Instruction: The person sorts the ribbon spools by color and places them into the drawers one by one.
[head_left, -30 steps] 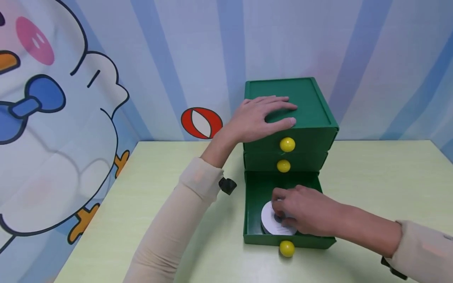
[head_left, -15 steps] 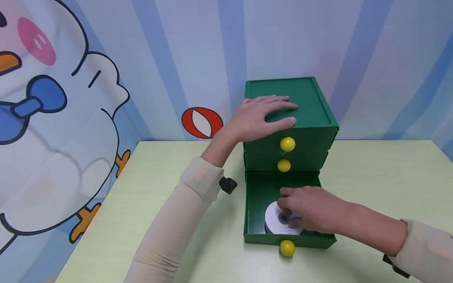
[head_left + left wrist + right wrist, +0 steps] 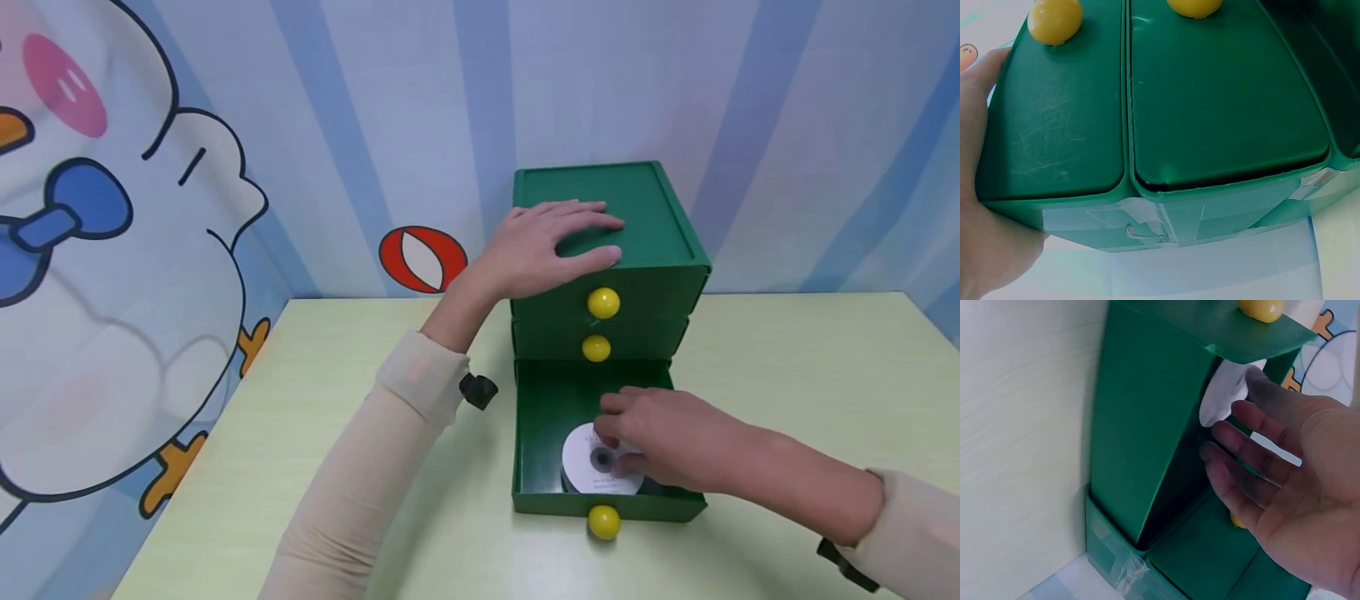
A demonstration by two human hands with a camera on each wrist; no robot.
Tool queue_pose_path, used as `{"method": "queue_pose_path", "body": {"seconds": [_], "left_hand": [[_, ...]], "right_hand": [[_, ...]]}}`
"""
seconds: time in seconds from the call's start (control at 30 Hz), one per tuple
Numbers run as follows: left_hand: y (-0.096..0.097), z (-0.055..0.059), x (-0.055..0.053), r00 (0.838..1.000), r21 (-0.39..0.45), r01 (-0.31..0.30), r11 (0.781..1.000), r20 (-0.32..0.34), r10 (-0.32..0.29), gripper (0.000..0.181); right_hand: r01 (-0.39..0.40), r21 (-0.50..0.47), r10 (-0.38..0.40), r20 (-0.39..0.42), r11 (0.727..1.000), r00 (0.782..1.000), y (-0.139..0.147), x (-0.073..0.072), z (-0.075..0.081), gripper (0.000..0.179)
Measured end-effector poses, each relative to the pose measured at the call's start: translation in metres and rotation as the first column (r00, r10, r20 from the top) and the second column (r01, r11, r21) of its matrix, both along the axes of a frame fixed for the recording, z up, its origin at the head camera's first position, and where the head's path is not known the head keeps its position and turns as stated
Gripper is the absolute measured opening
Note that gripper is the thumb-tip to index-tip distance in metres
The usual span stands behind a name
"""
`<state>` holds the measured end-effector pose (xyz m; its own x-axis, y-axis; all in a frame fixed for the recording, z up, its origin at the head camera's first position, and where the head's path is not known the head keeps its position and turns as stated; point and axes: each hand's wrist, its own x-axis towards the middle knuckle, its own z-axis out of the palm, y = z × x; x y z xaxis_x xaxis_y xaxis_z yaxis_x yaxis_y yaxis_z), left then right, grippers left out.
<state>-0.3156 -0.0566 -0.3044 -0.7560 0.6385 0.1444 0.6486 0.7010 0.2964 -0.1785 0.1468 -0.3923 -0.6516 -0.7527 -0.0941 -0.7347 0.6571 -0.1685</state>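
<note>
In the head view my left hand (image 3: 551, 250) rests, fingers spread, on the top left of a green three-drawer cabinet (image 3: 637, 196). The left wrist view shows that hand (image 3: 985, 181) against the cabinet's upper end. The bottom drawer (image 3: 536, 425) is pulled out. Inside, near its front wall, lies a white round disc (image 3: 579, 471), like a CD, with small print and a dark ring at its centre. My right hand (image 3: 667, 437) hovers over the disc's right side, fingers loosely bent and thumb apart from them. In the right wrist view its fingertips overlap the disc (image 3: 1219, 400).
Yellow ball knobs sit on the drawer fronts: top knob (image 3: 603, 302), middle knob (image 3: 596, 348), bottom knob (image 3: 603, 522). The upper two drawers are closed. The cabinet stands on a pale wood-grain table (image 3: 795, 375) before a striped cartoon backdrop (image 3: 360, 100).
The disc has shifted right within the drawer. My right hand has drawn slightly right and its fingers have loosened, uncovering more of the disc. The left hand stays in place on the cabinet.
</note>
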Motion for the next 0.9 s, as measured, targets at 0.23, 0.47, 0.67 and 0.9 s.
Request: {"method": "queue_pose_path", "body": {"seconds": [0.23,0.47,0.67,0.9], "left_hand": [[0.000,-0.001,0.000,1.000,0.010,0.005,1.000,0.000,-0.005,0.055],[-0.005,0.001,0.001,1.000,0.019,0.003,1.000,0.005,-0.003,0.056],[-0.007,0.003,0.002,1.000,0.011,0.003,1.000,0.000,-0.003,0.056],[-0.006,0.002,0.003,1.000,0.013,0.008,1.000,0.006,-0.008,0.055]], "right_hand": [[0.009,-0.118,-0.010,-0.011,0.993,1.000,0.005,0.013,0.007,0.010],[0.031,-0.224,-0.018,0.063,0.974,0.998,0.004,0.029,0.007,0.006],[0.034,-0.314,0.045,0.239,0.949,0.970,0.006,0.042,0.004,0.005],[0.171,-0.403,0.097,0.566,0.899,0.819,0.013,0.052,-0.010,0.007]]}}
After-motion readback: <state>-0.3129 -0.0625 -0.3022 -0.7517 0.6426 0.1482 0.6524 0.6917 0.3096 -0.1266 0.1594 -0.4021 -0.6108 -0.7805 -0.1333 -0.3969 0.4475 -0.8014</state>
